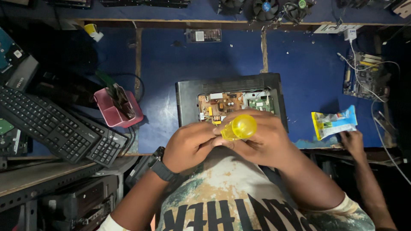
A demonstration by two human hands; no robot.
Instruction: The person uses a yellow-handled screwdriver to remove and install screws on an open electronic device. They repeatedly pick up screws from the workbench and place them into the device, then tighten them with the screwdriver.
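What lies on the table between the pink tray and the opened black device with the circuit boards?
In the head view, only bare blue table top lies between the pink tray and the opened black device.

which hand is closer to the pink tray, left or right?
Left. The left hand is just right of the pink tray, a gap between them. The right hand, wrapped around the yellow screwdriver handle, sits farther right.

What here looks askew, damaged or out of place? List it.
The black device lies opened, its circuit boards exposed. Two keyboards lie stacked at a slant. A crumpled snack packet sits among the electronics. Both hands grip a yellow screwdriver handle.
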